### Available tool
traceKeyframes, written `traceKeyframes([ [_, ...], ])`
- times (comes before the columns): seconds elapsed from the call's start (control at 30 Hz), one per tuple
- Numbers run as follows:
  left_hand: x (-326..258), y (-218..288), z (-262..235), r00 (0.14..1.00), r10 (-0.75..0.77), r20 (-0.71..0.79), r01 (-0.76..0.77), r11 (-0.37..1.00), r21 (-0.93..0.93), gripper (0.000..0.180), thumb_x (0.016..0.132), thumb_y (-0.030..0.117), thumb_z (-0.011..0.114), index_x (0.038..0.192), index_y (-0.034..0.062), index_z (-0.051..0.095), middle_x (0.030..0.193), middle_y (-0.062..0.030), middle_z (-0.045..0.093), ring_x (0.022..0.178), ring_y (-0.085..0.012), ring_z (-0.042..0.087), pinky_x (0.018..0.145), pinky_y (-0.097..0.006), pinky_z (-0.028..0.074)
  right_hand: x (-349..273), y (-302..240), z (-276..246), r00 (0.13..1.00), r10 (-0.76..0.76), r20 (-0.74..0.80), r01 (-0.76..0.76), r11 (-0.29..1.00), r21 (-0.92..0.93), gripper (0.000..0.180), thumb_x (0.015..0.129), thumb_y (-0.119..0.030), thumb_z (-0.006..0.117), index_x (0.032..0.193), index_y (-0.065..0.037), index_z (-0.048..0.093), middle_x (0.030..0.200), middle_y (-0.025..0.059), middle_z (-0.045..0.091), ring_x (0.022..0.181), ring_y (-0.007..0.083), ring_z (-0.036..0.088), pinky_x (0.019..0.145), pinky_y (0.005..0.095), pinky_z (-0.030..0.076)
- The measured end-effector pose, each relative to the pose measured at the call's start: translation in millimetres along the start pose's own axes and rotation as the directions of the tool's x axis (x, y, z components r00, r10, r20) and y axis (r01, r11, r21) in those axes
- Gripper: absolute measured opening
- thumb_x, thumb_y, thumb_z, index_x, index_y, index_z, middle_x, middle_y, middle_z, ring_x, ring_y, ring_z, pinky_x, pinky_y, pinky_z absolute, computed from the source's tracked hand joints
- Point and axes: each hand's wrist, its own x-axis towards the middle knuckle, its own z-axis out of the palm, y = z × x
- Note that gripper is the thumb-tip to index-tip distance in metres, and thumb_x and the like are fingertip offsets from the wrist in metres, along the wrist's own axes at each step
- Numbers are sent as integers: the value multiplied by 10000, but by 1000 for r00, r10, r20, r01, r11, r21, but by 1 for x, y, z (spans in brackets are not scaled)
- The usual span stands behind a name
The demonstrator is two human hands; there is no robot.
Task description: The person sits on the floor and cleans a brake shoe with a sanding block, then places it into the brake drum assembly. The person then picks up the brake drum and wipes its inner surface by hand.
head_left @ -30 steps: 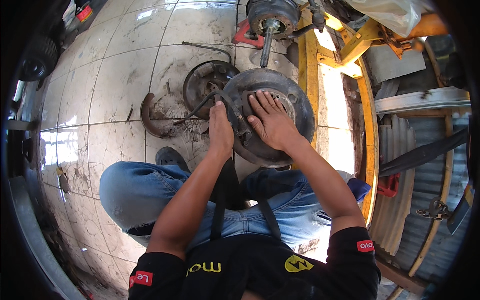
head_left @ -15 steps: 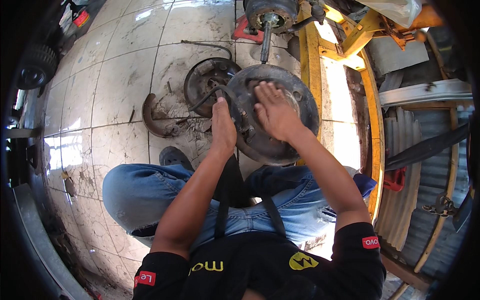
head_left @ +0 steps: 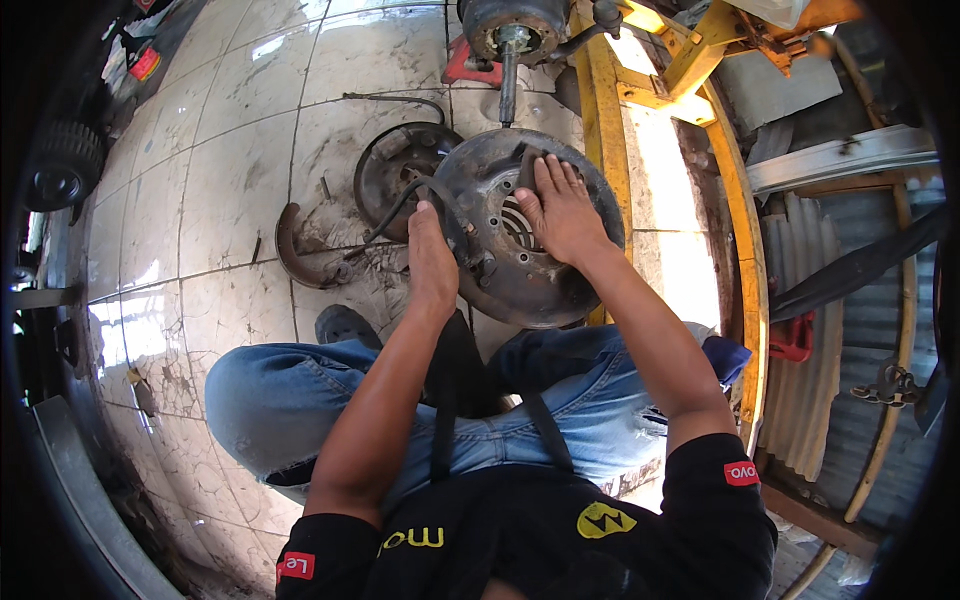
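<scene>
Rusty steel is under both my palms: a round brake backing plate (head_left: 525, 240), tilted up on its edge against my knees so its face looks up at me. My left hand (head_left: 432, 255) clamps the plate's left rim, fingers curled over the edge near a black cable (head_left: 395, 210) that loops off it; that grip reads to me as the steadying one, keeping the plate from rolling or tipping. My right hand (head_left: 560, 215) lies flat and spread on the upper face, just beside the slotted centre hole, fingers extended rather than closed around anything, pressing more than holding, I judge, to pin the part while I work at it.

Just behind the plate, on the tiled floor (head_left: 230, 180), a second round drum-like part (head_left: 400, 170) lies flat, touching or nearly touching the plate's far edge. A curved brake shoe (head_left: 300, 255) rests to its left, set apart on the tiles where it stays within reach. Straight ahead the axle hub (head_left: 515, 30) with its stub shaft points down toward the plate. A yellow steel frame (head_left: 610, 90) runs along my right, with corrugated sheet (head_left: 820, 330) beyond it. My jeans (head_left: 300, 400) are folded under me in a squat.
</scene>
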Motion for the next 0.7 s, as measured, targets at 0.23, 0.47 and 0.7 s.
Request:
traceKeyframes([
  [0.23, 1, -2, -4, 1000, -8, -7, 8, 1000, -6, 562, 1055, 429, 314, 1255, -57, 513, 1212, -140, 555, 1088, -216, 516, 987, -332, 394, -8, 6, 0, 1000, -3, 7, 2, 998, 66, 799, 1005, -608, 233, 1519, 4, 260, 1582, 221, 239, 1481, 371, 194, 1208, 465, 155],
  [0.47, 5, -5, -9, 1000, -22, 0, 22, 999, 28, 562, 1051, 426, 318, 1255, -59, 515, 1224, -138, 553, 1102, -208, 499, 1009, -330, 368, -14, 9, -10, 999, -43, 32, 39, 994, 101, 814, 1003, -613, 238, 1522, 15, 242, 1591, 220, 215, 1490, 373, 155, 1208, 483, 137],
  [0.7, 0, -3, -9, 1000, -5, -6, 5, 1000, 6, 570, 1050, 436, 325, 1272, -56, 507, 1229, -138, 554, 1098, -212, 505, 999, -329, 377, -19, -7, -9, 966, -249, 67, 244, 966, 82, 783, 1012, -589, 233, 1522, 5, 254, 1591, 211, 226, 1495, 345, 155, 1215, 450, 135],
])
